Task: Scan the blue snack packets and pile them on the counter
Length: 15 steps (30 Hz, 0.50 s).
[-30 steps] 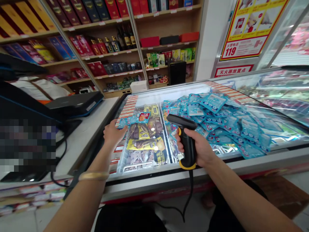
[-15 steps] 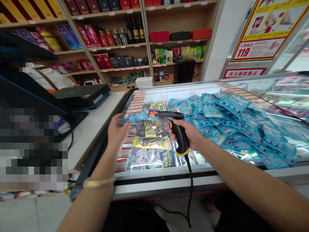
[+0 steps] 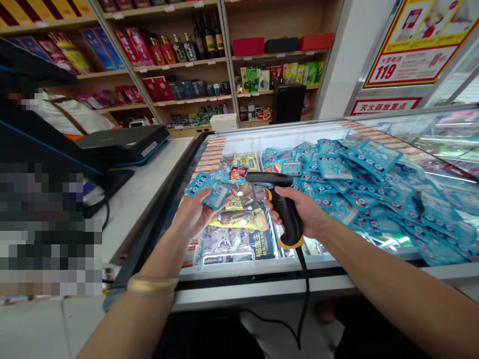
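My left hand is raised palm up above the freezer and holds a few small blue snack packets, fanned out, with a red-labelled one at the right end. My right hand grips a black barcode scanner with a yellow base; its head points left at the packets, a short gap away. The scanner's black cable hangs down past the freezer's front edge. A gold bangle sits on my left wrist.
A big heap of blue packets lies on the glass-topped freezer, with wrapped ice creams under the glass. Left is a white counter with a black printer and cables. Shelves of boxes and bottles line the back wall.
My left hand lifted the packets off the freezer lid and turned palm up toward me. My right hand brought the scanner left and up, close to the packets.
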Motion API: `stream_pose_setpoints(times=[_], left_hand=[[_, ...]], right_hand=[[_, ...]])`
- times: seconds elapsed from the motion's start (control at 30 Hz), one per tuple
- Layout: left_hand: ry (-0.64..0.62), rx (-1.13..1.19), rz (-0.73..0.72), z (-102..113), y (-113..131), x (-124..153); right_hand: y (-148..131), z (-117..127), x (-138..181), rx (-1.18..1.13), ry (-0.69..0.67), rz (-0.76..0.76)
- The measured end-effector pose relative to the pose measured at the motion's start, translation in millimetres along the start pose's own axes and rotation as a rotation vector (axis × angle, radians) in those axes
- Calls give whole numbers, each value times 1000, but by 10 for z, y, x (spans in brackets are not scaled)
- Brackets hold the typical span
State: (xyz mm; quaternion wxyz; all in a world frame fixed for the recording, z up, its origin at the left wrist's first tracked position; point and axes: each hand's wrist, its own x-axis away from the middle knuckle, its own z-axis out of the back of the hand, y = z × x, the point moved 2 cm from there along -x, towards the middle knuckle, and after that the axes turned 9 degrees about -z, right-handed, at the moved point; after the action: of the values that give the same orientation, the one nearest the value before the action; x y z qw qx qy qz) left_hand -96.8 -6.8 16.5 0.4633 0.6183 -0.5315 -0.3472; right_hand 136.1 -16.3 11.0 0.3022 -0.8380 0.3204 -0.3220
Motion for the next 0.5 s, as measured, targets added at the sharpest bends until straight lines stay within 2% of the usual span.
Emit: stream_pose_setpoints(times=[0.5], left_hand=[[9,-109,-11,-27,-95,-6]], right_hand=[[117,-38,-22,171,4,-50]])
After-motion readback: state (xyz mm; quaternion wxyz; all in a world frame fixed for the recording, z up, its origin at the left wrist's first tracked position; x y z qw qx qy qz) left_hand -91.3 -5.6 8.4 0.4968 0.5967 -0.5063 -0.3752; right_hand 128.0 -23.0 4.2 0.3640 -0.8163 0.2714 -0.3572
